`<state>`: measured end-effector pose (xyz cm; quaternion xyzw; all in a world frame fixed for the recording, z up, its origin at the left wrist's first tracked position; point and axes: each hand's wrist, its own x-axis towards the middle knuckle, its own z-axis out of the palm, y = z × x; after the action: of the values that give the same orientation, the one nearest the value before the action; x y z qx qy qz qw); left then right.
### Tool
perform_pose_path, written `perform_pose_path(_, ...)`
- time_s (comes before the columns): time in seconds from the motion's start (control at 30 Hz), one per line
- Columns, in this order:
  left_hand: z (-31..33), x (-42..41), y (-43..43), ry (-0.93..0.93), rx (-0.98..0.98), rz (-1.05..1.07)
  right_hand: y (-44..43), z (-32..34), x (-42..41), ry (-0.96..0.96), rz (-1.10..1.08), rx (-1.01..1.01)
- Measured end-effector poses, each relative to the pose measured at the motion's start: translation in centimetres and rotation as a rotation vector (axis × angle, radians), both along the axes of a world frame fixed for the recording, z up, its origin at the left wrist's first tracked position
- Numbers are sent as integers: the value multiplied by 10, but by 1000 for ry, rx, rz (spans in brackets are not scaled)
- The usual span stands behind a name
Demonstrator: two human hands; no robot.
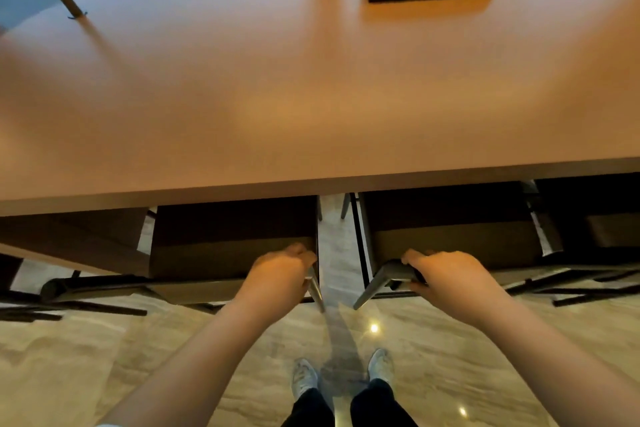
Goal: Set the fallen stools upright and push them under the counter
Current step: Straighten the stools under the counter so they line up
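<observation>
Under the counter (311, 87) edge, two upright stools stand side by side, each held by one hand.

The left hand (277, 270) at 7 o'clock has its fingers curled over the near right corner of the left stool (232, 239). The right hand (450, 274) at 5 o'clock has its fingers closed on the near left corner of the right stool (450, 229). Both seats are partly under the top.

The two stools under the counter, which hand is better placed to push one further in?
Neither clearly: the left hand grips the left stool, the right hand grips the right stool. Both seats already sit partly under the counter.
</observation>
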<state>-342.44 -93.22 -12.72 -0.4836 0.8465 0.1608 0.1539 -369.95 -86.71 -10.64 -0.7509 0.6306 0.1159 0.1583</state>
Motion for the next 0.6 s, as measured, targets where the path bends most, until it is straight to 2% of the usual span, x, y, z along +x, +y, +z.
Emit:
perform_pose_path(0.1,5,-6,-7,-84,58,17,3,-9,-3,-38,5,-49)
perform_pose_path(0.27,4,-5,-5,-51,-5,-21,8,-14,0,-69,-33,-97)
perform_pose_path(0.6,-7,-9,-3,-96,1,74,13,-24,13,-97,-64,-180)
